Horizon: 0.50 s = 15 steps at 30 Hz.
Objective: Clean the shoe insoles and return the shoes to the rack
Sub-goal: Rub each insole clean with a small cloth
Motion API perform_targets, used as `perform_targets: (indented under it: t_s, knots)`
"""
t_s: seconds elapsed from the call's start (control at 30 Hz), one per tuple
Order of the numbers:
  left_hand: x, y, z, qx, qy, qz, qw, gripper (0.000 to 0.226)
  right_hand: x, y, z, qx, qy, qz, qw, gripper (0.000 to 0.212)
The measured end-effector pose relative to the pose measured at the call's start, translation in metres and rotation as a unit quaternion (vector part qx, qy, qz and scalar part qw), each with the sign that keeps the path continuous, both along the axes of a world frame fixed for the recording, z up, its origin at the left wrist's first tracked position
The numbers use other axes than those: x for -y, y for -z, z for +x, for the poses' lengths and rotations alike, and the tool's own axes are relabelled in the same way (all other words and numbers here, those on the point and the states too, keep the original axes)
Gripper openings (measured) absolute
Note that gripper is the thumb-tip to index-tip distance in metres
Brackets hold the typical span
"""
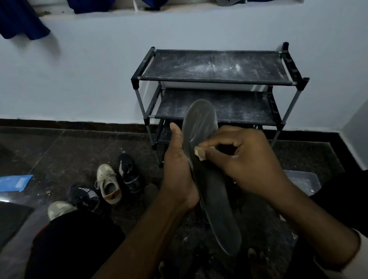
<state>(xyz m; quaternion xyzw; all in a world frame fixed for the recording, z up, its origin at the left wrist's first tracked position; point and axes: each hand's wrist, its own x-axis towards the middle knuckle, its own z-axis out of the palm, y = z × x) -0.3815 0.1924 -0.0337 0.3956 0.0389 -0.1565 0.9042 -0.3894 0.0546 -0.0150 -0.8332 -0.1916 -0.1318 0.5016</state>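
A long dark grey insole stands nearly upright in front of me, toe end up. My left hand grips its left edge around the middle, thumb pointing up. My right hand is closed on a small pale scrap, perhaps a cloth or sponge, pressed against the insole's face. The black three-tier shoe rack stands against the wall behind, its shelves dusty and bare. On the floor to the left lie a white sneaker, a dark sneaker, a striped dark shoe and a grey shoe.
A blue sheet lies on the dark floor at left, with a black mat near it. A clear plastic container sits at right behind my wrist. Blue curtains hang over the window ledge. My knees fill the lower corners.
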Motion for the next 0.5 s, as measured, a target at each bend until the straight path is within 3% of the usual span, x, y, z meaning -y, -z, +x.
perform_targets:
  t_s: [0.07, 0.23, 0.43, 0.5]
  knots:
    - [0.001, 0.0, -0.001, -0.005, 0.006, -0.011, 1.0, 0.073, -0.005, -0.001, -0.001, 0.014, -0.009, 0.011, 1.0, 0.009]
    - [-0.005, -0.005, 0.001, -0.018, 0.012, 0.02, 1.0, 0.084, 0.001, 0.0, -0.009, -0.028, -0.138, -0.028, 0.99, 0.012]
    - [0.005, -0.003, -0.005, -0.034, 0.012, 0.023, 0.999, 0.075, -0.006, -0.005, 0.004, 0.063, -0.019, -0.03, 0.997, 0.007]
    - [0.005, -0.003, -0.006, -0.03, 0.01, 0.026, 0.999, 0.073, -0.005, -0.004, 0.004, 0.066, -0.028, -0.029, 0.997, 0.009]
